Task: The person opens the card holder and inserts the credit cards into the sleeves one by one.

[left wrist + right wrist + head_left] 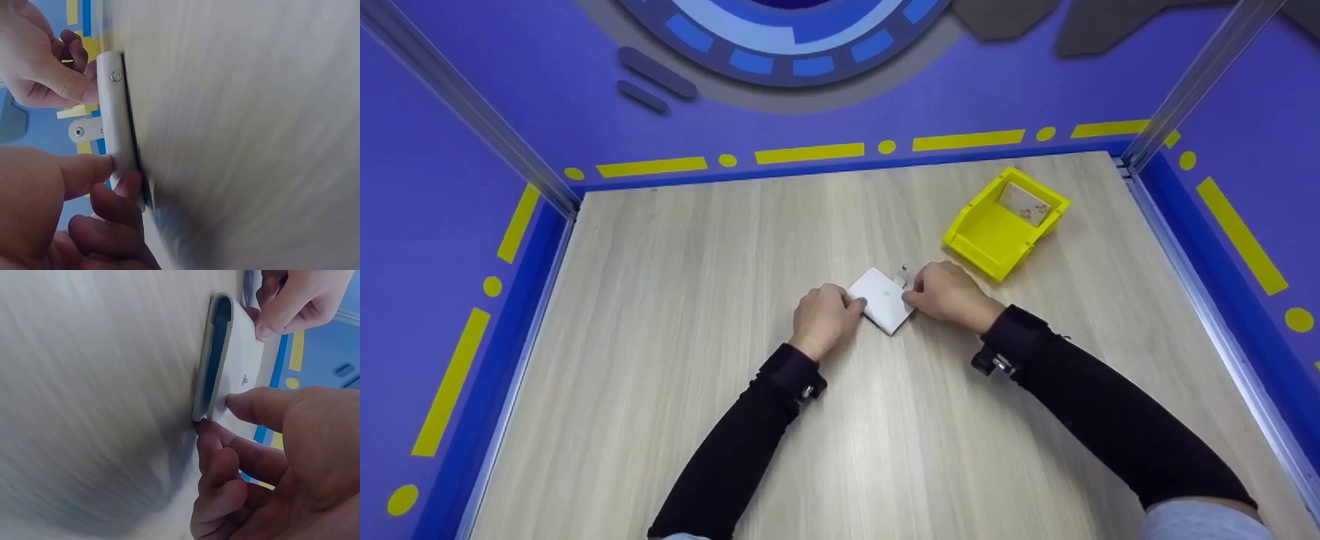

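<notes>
A small white wallet [887,301] lies nearly flat, close over the table, turned cornerwise in the head view. My left hand [823,319] pinches its left corner, thumb on top and index finger at the edge. On the opposite side, my right hand [952,294] pinches the right corner between thumb and fingers. A short strap [85,131] with a metal snap sticks out from the far side. The left wrist view also shows a round metal snap [116,75] on the wallet's edge. Blue lining [217,354] shows in its open side in the right wrist view.
A yellow bin [994,232] stands to the right behind my right hand, with a patterned tan card [1024,205] inside against its wall. Under everything is a light wood table [675,285], bordered by blue panels [810,124] with yellow markings at the back and sides.
</notes>
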Motion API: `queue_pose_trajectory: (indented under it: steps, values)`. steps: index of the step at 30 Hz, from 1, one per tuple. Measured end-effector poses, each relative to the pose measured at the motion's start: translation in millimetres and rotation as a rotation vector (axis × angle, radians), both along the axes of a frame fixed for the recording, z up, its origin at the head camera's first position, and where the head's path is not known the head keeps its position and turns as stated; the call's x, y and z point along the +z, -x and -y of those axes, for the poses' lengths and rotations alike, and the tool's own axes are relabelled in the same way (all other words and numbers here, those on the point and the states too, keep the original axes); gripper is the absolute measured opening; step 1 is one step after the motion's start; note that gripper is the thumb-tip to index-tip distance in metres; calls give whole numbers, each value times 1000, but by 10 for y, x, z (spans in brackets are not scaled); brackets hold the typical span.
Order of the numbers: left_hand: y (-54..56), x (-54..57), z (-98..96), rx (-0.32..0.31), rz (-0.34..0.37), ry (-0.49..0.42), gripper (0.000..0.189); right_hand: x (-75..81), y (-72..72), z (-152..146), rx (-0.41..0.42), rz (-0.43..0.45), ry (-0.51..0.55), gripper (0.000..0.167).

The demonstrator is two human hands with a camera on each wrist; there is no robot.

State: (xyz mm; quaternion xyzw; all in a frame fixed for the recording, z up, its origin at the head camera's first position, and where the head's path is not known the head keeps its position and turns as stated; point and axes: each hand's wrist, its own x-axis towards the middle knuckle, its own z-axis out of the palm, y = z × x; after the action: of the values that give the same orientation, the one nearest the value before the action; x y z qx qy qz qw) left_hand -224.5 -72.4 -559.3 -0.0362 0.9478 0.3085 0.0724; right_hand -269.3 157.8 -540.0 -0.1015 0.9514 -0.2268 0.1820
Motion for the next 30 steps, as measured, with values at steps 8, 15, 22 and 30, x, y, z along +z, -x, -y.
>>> queue_pose_trajectory:
  steps: [8,15,22,30]
  values:
    - [66,19,25,30,19,-8,30,-53,-119,13,42,-28,47,33]
    - [161,8,27,59,24,-24,34,-74,-239,80,44,-21,63,40]
    - [174,-16,29,58,-17,-26,28,-126,-317,128,68,-102,102,40]
    - [61,-9,47,22,-25,-3,38,18,-260,39,-28,-8,101,44]
